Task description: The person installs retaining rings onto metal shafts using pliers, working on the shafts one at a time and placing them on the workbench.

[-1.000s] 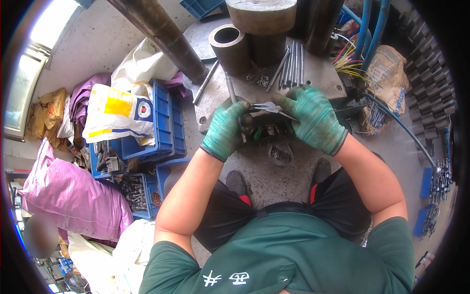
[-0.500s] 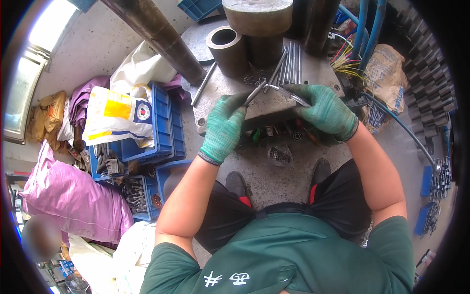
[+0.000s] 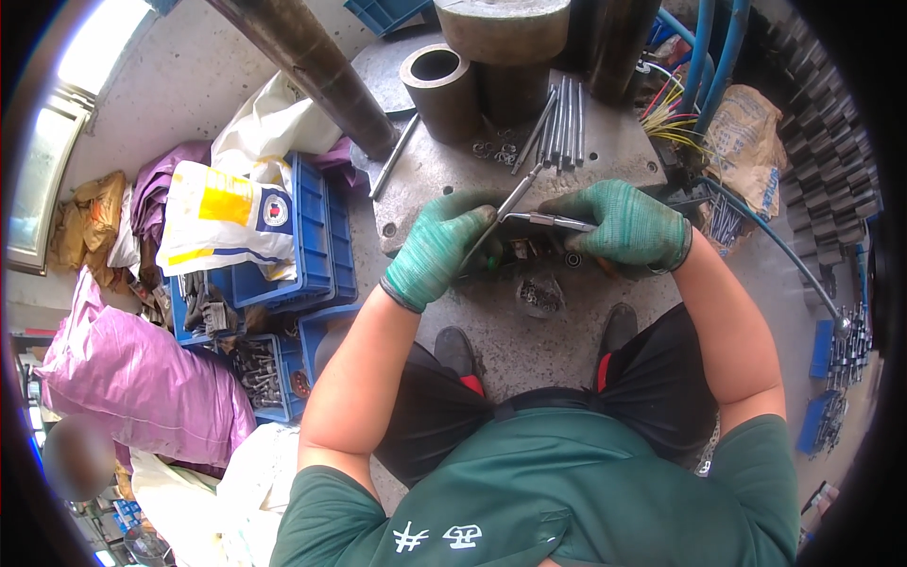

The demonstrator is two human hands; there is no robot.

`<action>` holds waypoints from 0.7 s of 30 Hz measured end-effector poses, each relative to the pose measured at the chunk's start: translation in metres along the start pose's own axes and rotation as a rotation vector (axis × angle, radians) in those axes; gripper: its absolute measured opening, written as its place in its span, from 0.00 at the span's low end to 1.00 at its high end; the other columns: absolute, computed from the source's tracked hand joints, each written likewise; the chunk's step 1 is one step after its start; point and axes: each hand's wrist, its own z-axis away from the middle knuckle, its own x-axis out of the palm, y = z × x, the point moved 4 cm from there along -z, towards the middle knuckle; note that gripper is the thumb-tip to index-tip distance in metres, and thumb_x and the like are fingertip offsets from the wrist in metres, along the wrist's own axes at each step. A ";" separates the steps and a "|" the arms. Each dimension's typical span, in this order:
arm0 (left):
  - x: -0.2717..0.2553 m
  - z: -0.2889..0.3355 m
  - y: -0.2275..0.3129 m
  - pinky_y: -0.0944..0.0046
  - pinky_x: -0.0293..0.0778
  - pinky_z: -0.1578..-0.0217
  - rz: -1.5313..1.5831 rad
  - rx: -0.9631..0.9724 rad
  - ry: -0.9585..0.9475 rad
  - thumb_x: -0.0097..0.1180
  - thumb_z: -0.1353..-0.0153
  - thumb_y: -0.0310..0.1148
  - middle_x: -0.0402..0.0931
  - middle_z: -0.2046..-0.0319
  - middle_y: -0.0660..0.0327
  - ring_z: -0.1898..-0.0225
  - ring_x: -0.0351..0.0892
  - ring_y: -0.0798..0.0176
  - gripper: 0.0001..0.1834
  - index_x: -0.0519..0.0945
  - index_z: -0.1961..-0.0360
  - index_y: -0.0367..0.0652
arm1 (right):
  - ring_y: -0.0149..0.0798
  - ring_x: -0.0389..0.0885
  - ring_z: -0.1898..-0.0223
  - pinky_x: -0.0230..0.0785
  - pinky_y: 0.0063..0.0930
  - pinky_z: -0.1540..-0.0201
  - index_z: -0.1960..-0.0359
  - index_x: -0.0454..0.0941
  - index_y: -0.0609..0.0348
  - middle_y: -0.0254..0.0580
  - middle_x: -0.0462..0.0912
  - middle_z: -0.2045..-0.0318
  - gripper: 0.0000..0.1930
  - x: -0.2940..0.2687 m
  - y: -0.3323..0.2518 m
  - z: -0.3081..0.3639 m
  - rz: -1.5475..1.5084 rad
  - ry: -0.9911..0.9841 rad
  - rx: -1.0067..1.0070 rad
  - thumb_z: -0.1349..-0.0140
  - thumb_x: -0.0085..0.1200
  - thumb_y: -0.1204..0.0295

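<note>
At the near edge of the steel plate (image 3: 614,142), my left hand (image 3: 436,244) grips a metal rod (image 3: 515,197), my right hand (image 3: 638,225) bent-nose pliers (image 3: 556,221).
The rod slants far and right; the pliers' tip sits just beside it, touching or not I can't tell. I judge this step as lining tip to rod; next calls for a steady left hold.
</note>
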 end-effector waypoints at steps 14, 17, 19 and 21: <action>-0.002 -0.005 -0.016 0.70 0.69 0.79 0.556 -0.130 -0.199 0.52 0.27 0.33 0.86 0.61 0.51 0.79 0.78 0.65 0.26 0.73 0.33 0.29 | 0.44 0.87 0.46 0.76 0.38 0.39 0.31 0.74 0.66 0.55 0.87 0.44 0.34 0.008 0.015 -0.008 0.153 0.064 -0.167 0.42 0.64 0.71; -0.006 -0.006 -0.012 0.70 0.71 0.78 0.540 -0.121 -0.189 0.52 0.27 0.34 0.86 0.60 0.52 0.78 0.79 0.66 0.25 0.74 0.33 0.30 | 0.39 0.86 0.50 0.77 0.36 0.43 0.31 0.74 0.66 0.49 0.88 0.48 0.31 0.014 0.013 -0.009 -0.079 -0.013 -0.305 0.37 0.63 0.71; -0.010 -0.007 -0.007 0.69 0.73 0.77 0.469 -0.099 -0.166 0.53 0.27 0.35 0.87 0.60 0.52 0.78 0.79 0.67 0.25 0.75 0.33 0.31 | 0.31 0.84 0.55 0.77 0.29 0.49 0.35 0.76 0.63 0.41 0.86 0.53 0.26 0.016 0.015 -0.002 -0.419 -0.149 0.037 0.34 0.62 0.72; -0.018 -0.007 0.007 0.71 0.75 0.75 0.069 0.074 0.017 0.53 0.27 0.35 0.87 0.58 0.53 0.77 0.80 0.69 0.24 0.77 0.35 0.33 | 0.27 0.82 0.58 0.76 0.25 0.52 0.38 0.77 0.62 0.36 0.85 0.57 0.22 0.016 0.021 0.000 -0.549 -0.163 0.131 0.33 0.61 0.72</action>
